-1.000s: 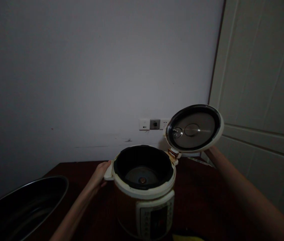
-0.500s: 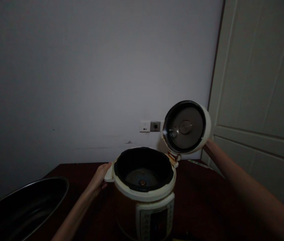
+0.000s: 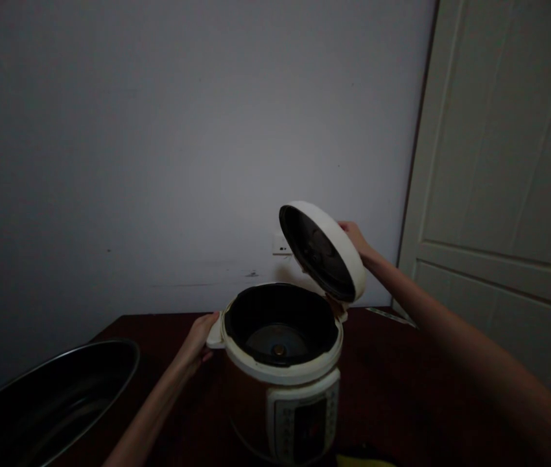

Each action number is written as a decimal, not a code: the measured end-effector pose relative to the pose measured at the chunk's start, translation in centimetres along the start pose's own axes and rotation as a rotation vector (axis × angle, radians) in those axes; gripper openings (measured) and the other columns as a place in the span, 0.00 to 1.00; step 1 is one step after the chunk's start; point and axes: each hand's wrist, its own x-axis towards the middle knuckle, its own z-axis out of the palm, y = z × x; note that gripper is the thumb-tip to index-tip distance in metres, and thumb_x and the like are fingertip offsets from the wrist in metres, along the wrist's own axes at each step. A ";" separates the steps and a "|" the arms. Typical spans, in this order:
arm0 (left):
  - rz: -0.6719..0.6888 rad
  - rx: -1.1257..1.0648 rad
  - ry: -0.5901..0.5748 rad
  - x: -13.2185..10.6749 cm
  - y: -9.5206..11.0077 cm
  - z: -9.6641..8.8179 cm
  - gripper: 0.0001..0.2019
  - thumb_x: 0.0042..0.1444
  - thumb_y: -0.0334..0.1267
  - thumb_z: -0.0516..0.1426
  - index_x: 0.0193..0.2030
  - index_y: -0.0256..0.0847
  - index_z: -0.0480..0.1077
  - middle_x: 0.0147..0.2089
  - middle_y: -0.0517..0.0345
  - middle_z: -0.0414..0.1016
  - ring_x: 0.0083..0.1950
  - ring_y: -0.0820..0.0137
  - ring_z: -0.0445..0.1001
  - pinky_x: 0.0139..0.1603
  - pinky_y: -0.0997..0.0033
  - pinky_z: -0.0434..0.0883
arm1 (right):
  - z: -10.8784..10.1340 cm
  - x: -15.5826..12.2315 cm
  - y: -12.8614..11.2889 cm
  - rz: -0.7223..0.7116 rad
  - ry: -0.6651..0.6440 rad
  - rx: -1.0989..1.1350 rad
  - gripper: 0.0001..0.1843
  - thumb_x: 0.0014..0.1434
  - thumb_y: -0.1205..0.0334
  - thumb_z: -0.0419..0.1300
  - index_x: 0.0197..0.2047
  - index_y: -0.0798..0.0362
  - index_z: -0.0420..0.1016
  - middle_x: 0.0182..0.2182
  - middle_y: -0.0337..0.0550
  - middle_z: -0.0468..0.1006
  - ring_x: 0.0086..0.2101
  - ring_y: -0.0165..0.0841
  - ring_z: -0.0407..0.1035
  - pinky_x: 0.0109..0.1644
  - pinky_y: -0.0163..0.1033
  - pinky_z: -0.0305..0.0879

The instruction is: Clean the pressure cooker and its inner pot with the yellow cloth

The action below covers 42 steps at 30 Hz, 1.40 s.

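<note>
An electric pressure cooker (image 3: 251,415) stands on the dark red table, its control panel facing me. Inside it the dark inner chamber (image 3: 251,318) shows a small round knob at the bottom. My left hand (image 3: 202,337) is wrapped round the white side handle (image 3: 216,332) of the cooker. On the right, the hinged lid (image 3: 338,243) is tilted partway over the cooker, with its dark underside facing left. My right hand (image 3: 356,239) is on the lid's outer side; most of its fingers are hidden behind the lid.
A large shiny dark basin (image 3: 129,370) sits at the lower left. Behind the table is a pale wall with a white socket plate (image 3: 280,245). A panelled door (image 3: 489,194) is at the right. Something yellow (image 3: 363,461) shows at the bottom edge.
The lid has swung left and downward over the cooker, and my right hand has moved left with it. My left hand keeps its hold on the side handle.
</note>
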 end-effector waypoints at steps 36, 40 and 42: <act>-0.006 -0.003 0.016 0.0 -0.1 0.0 0.20 0.44 0.56 0.57 0.24 0.38 0.65 0.14 0.67 0.59 0.11 0.80 0.53 0.10 0.81 0.47 | 9.9 -5.4 -4.4 -0.460 -0.451 -0.501 0.20 0.66 0.51 0.49 0.39 0.56 0.77 0.34 0.50 0.76 0.35 0.34 0.67 0.38 0.36 0.55; -0.002 -0.002 0.015 -0.2 0.1 0.1 0.20 0.42 0.56 0.58 0.22 0.38 0.64 0.12 0.67 0.57 0.11 0.81 0.50 0.10 0.80 0.46 | 10.4 -5.9 -4.1 -0.466 -0.454 -0.513 0.20 0.65 0.51 0.49 0.42 0.56 0.77 0.35 0.50 0.75 0.35 0.33 0.66 0.37 0.35 0.54; -0.009 -0.004 0.017 -0.2 0.2 0.1 0.20 0.43 0.55 0.58 0.22 0.38 0.63 0.12 0.68 0.57 0.10 0.81 0.50 0.10 0.80 0.45 | 10.6 -6.1 -4.0 -0.468 -0.446 -0.520 0.20 0.65 0.50 0.50 0.43 0.56 0.77 0.35 0.51 0.75 0.34 0.33 0.66 0.37 0.35 0.54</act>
